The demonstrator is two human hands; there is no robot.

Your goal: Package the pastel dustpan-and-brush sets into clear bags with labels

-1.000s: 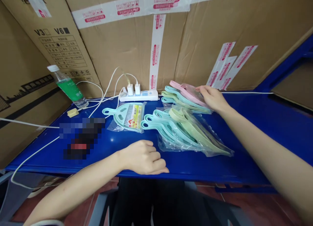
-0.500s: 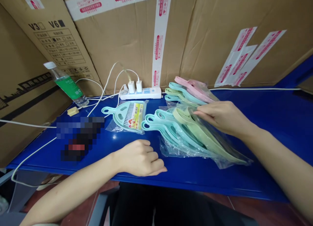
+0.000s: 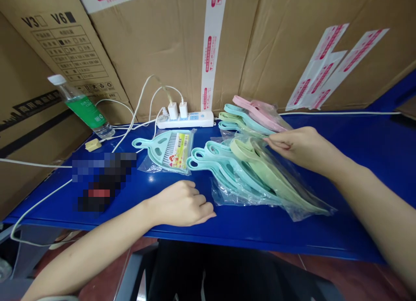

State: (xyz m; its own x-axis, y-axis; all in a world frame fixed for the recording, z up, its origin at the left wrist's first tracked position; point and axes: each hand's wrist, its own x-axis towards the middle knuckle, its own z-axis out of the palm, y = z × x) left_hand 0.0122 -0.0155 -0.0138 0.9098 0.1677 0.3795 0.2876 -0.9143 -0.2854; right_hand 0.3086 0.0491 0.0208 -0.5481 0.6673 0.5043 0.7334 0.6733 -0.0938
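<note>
My left hand (image 3: 183, 204) rests on the table as a loose fist, with nothing seen in it. My right hand (image 3: 295, 147) is closed in a pinch between two groups of bagged dustpans; what its fingertips hold, if anything, is hidden. Below it several mint dustpans (image 3: 224, 171) lie overlapped in clear plastic bags. A pale green dustpan (image 3: 276, 175) tops them on the right. Behind, a pink dustpan (image 3: 256, 108) overlaps more mint and green ones. A single mint dustpan (image 3: 159, 150) with a small brush and a printed card lies bagged to the left.
A white power strip (image 3: 186, 120) with plugs and cables stands at the back. A green-labelled bottle (image 3: 86, 112) leans to the left, near a yellowish block (image 3: 93, 145). A pixelated dark object (image 3: 105, 179) lies left of my left hand. Cardboard (image 3: 162, 45) walls the blue table (image 3: 247, 231).
My right hand has shifted slightly away from the front green dustpan, toward the back group. The view has tilted a little; my left hand and the dustpans stay in place.
</note>
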